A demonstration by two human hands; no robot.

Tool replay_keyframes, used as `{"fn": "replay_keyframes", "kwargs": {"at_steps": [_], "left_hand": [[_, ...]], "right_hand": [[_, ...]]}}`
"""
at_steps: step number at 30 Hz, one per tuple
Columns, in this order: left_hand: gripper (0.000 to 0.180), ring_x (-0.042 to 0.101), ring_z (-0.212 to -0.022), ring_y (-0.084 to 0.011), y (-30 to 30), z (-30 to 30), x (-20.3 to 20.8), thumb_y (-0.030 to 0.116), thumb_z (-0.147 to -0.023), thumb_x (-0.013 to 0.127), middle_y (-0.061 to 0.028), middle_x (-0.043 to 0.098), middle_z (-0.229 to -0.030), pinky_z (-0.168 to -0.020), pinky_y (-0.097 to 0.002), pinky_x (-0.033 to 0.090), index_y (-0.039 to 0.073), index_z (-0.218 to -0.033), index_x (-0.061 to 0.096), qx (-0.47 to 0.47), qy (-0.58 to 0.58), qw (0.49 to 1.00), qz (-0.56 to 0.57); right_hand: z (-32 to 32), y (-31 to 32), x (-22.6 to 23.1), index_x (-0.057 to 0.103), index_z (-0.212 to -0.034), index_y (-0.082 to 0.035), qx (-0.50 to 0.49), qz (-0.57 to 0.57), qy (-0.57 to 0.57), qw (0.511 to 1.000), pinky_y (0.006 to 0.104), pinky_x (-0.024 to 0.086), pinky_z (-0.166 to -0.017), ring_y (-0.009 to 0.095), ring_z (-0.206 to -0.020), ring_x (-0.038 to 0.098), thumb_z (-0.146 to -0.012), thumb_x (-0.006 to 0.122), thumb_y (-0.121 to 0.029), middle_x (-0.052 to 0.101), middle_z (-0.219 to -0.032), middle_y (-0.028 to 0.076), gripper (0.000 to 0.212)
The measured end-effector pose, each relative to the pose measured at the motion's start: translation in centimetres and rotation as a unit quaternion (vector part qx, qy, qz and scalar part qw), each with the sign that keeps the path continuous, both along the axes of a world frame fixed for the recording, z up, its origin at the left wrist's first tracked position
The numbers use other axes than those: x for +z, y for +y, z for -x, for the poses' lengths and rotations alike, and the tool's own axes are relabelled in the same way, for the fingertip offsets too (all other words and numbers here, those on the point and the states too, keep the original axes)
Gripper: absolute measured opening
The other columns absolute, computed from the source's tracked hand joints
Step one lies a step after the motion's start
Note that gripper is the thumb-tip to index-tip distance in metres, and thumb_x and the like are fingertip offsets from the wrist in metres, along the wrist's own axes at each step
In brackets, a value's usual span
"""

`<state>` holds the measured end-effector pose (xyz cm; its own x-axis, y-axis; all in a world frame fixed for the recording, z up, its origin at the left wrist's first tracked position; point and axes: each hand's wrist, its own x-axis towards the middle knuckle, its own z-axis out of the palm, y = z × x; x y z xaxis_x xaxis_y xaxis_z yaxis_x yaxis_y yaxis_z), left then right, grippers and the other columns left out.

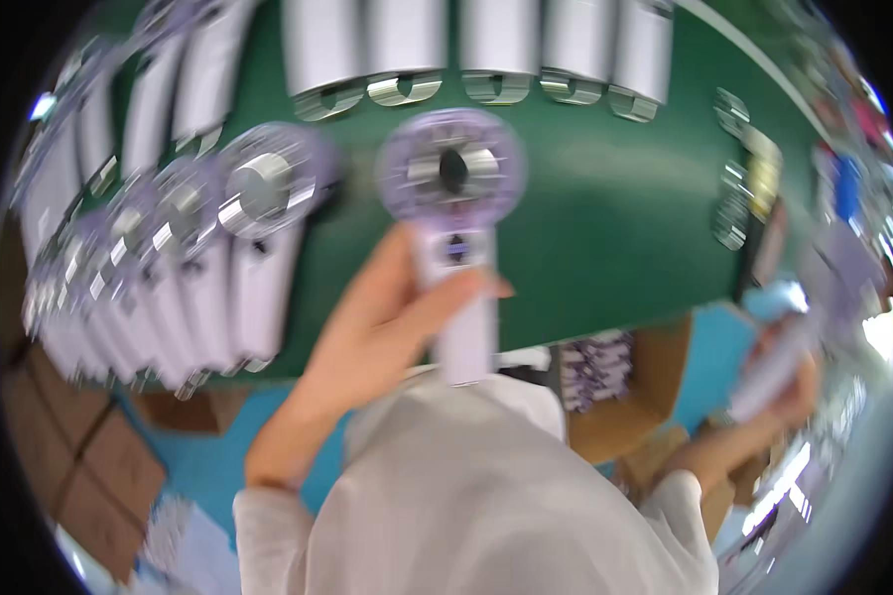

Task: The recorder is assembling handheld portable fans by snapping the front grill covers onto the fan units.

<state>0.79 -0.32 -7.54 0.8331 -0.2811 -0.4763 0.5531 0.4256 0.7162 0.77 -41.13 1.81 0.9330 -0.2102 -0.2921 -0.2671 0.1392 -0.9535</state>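
Observation:
In front of my body, above the near edge of the green table, I hold a handheld fan [453,171] upright, with a round lilac head and a white handle. My left hand [379,322] is closed around its handle, the thumb lying across the front. Off to the right, my right hand [799,389] grips the white handle of a second handheld fan [776,365]. That fan's lilac head is blurred near the picture's rim. On the left of the table, several similar fans [265,188] lie in an overlapping row.
More white handles [407,38] with shiny loops line the table's [605,218] far side. Clear rings and a yellow item [761,177] lie at the right end. Below the near edge stands an open cardboard box [657,382] with several lilac-and-white pieces. Brown floor tiles [109,476] show lower left.

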Motion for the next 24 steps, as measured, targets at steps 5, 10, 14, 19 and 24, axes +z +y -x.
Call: {"fn": "replay_keyframes", "kwargs": {"at_steps": [5,10,14,19,24], "left_hand": [[0.033,0.067,-0.085,-0.0209,0.3,0.6,0.5,0.013,-0.099,0.053,-0.0161,0.067,-0.102,-0.077,-0.033,0.055,0.001,-0.128,0.043,0.011,0.008,0.998,-0.064],[0.031,0.068,-0.083,-0.0215,0.1,0.5,0.2,0.013,-0.099,0.053,-0.0161,0.067,-0.101,-0.076,-0.0339,0.055,0.001,-0.126,0.044,0.001,0.002,0.998,-0.064],[0.031,0.068,-0.083,-0.022,0.0,0.3,0.3,0.013,-0.099,0.053,-0.0162,0.067,-0.101,-0.075,-0.0344,0.055,0.001,-0.126,0.044,-0.002,-0.001,0.998,-0.067],[0.031,0.068,-0.083,-0.0224,-0.1,0.1,0.3,0.014,-0.099,0.053,-0.0163,0.067,-0.101,-0.075,-0.0349,0.056,0.001,-0.126,0.044,0.002,-0.003,0.997,-0.074],[0.031,0.068,-0.084,-0.0223,-0.2,0.3,0.2,0.014,-0.099,0.053,-0.0162,0.067,-0.102,-0.075,-0.035,0.056,0.001,-0.126,0.044,0.005,0.0,0.998,-0.07]], "right_hand": [[-4.9,3.8,-2.0,0.058,-0.115,0.01,0.173,0.016,0.036,0.984,0.0368,0.059,-0.058,0.028,-0.067,0.069,-0.082,0.068,-0.03,0.068,-0.091,0.021,0.052],[-5.5,3.9,-2.4,0.055,-0.114,0.008,0.175,0.074,0.042,0.981,0.0364,0.058,-0.054,0.025,-0.065,0.068,-0.085,0.064,-0.036,0.066,-0.091,0.019,0.053],[-5.7,4.0,-2.7,0.056,-0.114,0.008,0.159,0.08,0.039,0.983,0.0365,0.058,-0.054,0.026,-0.065,0.068,-0.086,0.064,-0.034,0.066,-0.089,0.019,0.051],[-6.2,3.6,-3.0,0.055,-0.117,0.007,0.146,0.082,0.04,0.985,0.0351,0.057,-0.06,0.024,-0.07,0.067,-0.089,0.061,-0.034,0.066,-0.092,0.016,0.05],[-6.6,2.5,-2.9,0.053,-0.121,0.007,0.132,0.104,0.029,0.985,0.0323,0.054,-0.063,0.022,-0.073,0.065,-0.093,0.057,-0.038,0.064,-0.095,0.013,0.053]]}}
